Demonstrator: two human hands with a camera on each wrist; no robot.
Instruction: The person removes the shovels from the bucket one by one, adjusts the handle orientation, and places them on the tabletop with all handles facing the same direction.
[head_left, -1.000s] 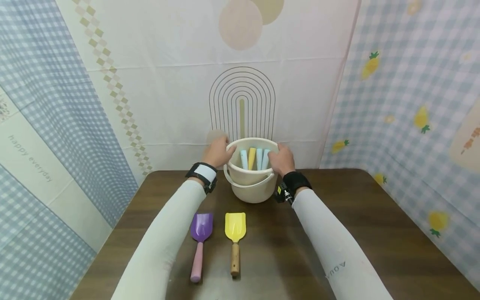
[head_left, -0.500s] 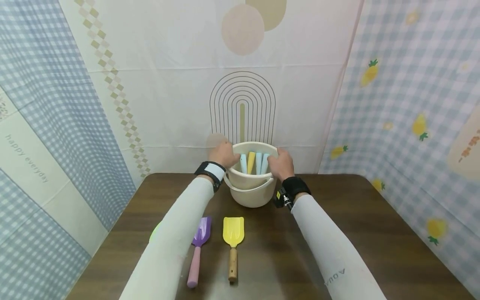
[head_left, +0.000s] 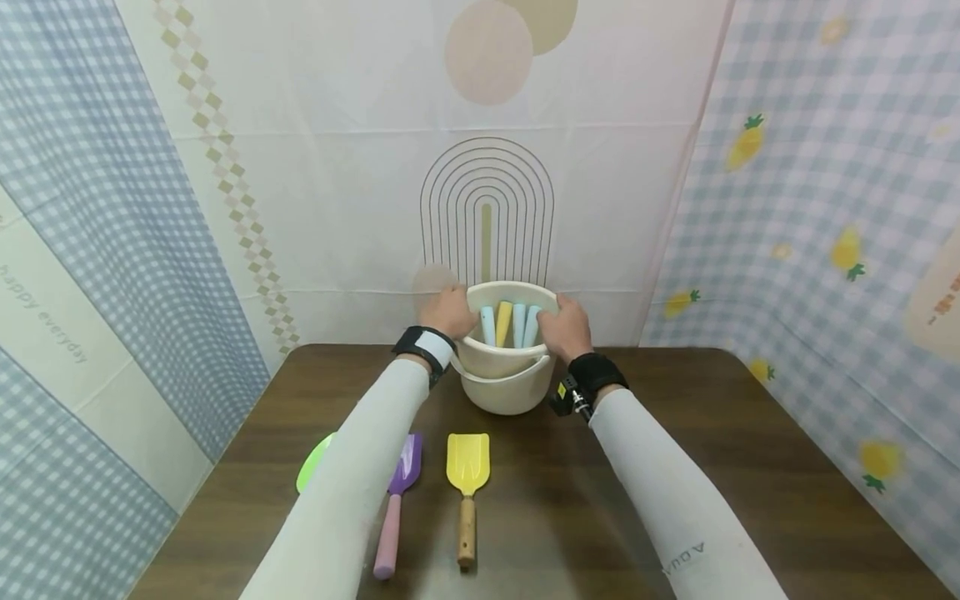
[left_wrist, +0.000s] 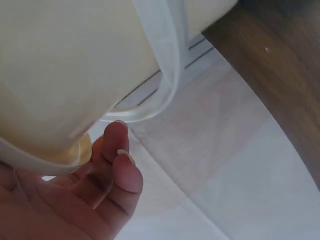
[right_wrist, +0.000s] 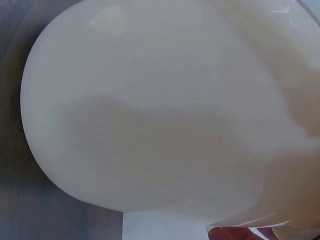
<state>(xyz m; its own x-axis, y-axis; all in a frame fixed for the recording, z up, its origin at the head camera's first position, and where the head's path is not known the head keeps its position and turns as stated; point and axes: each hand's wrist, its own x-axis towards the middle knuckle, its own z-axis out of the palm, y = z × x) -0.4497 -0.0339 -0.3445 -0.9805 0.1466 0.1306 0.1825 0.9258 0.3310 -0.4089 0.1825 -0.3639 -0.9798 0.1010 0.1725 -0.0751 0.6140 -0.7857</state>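
A cream-white bucket (head_left: 504,393) is at the far side of the table, its rim held between my two hands. Light blue and yellow handles (head_left: 503,323) stick up inside; what they belong to is hidden. My left hand (head_left: 448,312) grips the rim on the left, and the left wrist view shows its fingers curled under the rim (left_wrist: 45,167). On the opposite side my right hand (head_left: 566,327) grips the rim, thumb toward the inside. The bucket's carrying handle (left_wrist: 167,75) hangs down outside its wall. Most of my right hand is out of the right wrist view.
Nearer on the brown table (head_left: 637,467) lie a yellow toy shovel (head_left: 468,462) with a wooden handle and a purple one (head_left: 405,467) with a pink handle. A bright green thing (head_left: 313,462) is partly hidden by my left sleeve. Patterned cloth (head_left: 352,217) hangs behind.
My left hand has shifted slightly to the right along the rim, and the left forearm with it. The green thing has come into view beside that sleeve. The right hand keeps its hold.
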